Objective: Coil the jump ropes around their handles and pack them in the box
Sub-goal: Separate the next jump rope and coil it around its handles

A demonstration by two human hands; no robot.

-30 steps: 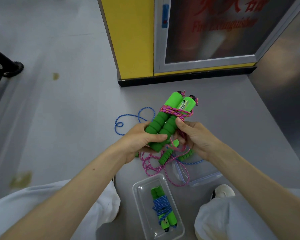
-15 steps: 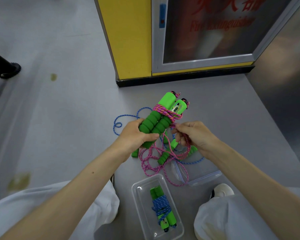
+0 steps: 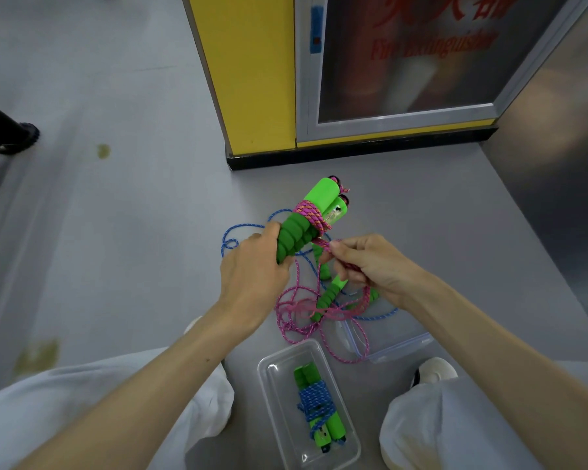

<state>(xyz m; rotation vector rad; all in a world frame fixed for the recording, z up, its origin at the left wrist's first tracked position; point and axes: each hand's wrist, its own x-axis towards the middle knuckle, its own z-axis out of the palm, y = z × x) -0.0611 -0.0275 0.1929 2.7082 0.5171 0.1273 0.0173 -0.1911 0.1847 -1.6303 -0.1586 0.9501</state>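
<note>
The left hand (image 3: 252, 269) grips the paired foam handles (image 3: 296, 232) mid-frame; the right hand (image 3: 374, 266) pinches the limp pink rope (image 3: 311, 215) at their 4 o'clock. Light, floppy cord, best held taut near the wraps; box (image 3: 260, 378) at 6 o'clock

Setting: public or institutional building interior, probably a corridor or hall. Evidence: fire extinguisher cabinet (image 3: 404, 62) with glazed door and red "Fire Extinguisher" lettering, set in a yellow surround (image 3: 252, 79); smooth grey floor (image 3: 116, 232), stained in spots; metal wall panel (image 3: 557, 198) at right.
</note>
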